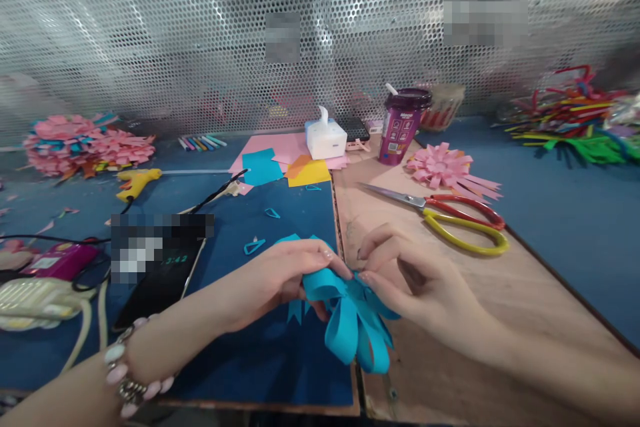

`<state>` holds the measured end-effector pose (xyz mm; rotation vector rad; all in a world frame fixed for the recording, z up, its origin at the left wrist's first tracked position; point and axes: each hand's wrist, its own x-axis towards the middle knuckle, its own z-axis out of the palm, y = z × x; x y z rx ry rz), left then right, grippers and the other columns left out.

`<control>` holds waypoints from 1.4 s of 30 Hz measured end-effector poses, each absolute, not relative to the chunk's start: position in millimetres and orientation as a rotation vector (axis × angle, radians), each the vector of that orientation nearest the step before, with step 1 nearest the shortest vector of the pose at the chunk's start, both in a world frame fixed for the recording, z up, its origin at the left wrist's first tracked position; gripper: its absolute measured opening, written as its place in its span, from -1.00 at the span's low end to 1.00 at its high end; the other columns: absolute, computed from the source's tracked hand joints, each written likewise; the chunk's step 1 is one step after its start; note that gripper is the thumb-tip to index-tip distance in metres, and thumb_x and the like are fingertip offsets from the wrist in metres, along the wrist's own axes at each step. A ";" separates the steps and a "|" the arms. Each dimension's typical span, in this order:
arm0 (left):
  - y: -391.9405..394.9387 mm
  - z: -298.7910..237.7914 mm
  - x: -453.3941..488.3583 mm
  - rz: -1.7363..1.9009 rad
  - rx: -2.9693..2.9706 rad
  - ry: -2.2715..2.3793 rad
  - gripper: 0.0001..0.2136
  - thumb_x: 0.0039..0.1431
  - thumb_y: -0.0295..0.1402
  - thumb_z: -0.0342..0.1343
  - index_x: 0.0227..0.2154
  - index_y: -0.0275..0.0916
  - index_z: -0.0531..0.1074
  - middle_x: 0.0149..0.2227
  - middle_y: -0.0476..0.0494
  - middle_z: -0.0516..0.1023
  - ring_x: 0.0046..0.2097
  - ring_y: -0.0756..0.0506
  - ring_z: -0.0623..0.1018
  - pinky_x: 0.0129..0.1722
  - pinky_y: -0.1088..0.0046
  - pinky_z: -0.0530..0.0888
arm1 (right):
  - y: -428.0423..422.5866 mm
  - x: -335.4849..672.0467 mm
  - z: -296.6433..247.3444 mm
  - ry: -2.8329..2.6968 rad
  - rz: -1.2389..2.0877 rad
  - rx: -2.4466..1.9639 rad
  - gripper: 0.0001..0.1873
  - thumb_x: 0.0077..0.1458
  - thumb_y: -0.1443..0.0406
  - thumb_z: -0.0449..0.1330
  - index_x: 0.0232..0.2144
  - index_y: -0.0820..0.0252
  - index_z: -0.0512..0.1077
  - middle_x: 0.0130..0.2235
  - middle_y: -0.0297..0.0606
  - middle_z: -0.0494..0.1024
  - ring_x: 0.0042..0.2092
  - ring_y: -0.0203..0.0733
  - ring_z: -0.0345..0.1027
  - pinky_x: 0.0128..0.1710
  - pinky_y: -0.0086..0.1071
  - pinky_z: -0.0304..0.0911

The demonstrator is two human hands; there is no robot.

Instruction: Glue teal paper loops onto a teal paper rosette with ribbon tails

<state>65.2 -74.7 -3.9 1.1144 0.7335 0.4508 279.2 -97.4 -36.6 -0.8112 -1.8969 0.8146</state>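
Note:
A blue paper flower with looped petals is held just above the table, close to the front edge. My left hand, with a beaded bracelet at the wrist, grips it from the left, its fingers over the top and partly hidden underneath. At the flower's upper centre, my right hand pinches at the paper with thumb and forefinger. Small folded blue paper loops lie on the blue mat beyond my left hand. Scissors with red and yellow handles rest beyond my right hand.
A yellow glue gun, a phone and a power strip with cables lie left. Behind stand a tissue box and a purple cup. Pink paper flowers and coloured strips lie right; perforated metal backs the table.

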 end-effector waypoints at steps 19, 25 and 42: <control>-73.7 -5.3 65.8 0.444 1.108 0.762 -0.77 0.21 -0.28 0.01 -0.28 -0.34 0.47 -0.39 -0.12 0.46 -0.37 -0.02 0.46 -0.34 0.47 0.45 | -102.3 279.6 -37.5 -1.880 0.911 -0.796 -0.85 0.16 0.40 0.13 -0.22 0.10 0.30 -0.20 -0.29 0.36 -0.11 -0.25 0.29 -0.12 -0.32 0.24; -73.6 -5.1 65.6 0.435 1.115 0.744 -0.76 0.21 -0.26 0.02 -0.26 -0.34 0.47 -0.37 -0.13 0.46 -0.37 -0.02 0.46 -0.34 0.48 0.45 | -101.0 280.6 -37.3 -1.882 0.890 -0.773 -0.84 0.15 0.41 0.13 -0.21 0.10 0.31 -0.20 -0.29 0.36 -0.12 -0.25 0.28 -0.12 -0.32 0.22; -72.6 -5.5 65.5 0.417 1.109 0.737 -0.78 0.22 -0.29 0.00 -0.26 -0.31 0.49 -0.37 -0.12 0.46 -0.35 -0.03 0.46 -0.31 0.45 0.44 | -100.1 280.5 -38.0 -1.852 0.933 -0.783 -0.91 0.17 0.41 0.08 -0.31 0.12 0.30 -0.24 -0.28 0.38 -0.16 -0.24 0.30 -0.17 -0.33 0.25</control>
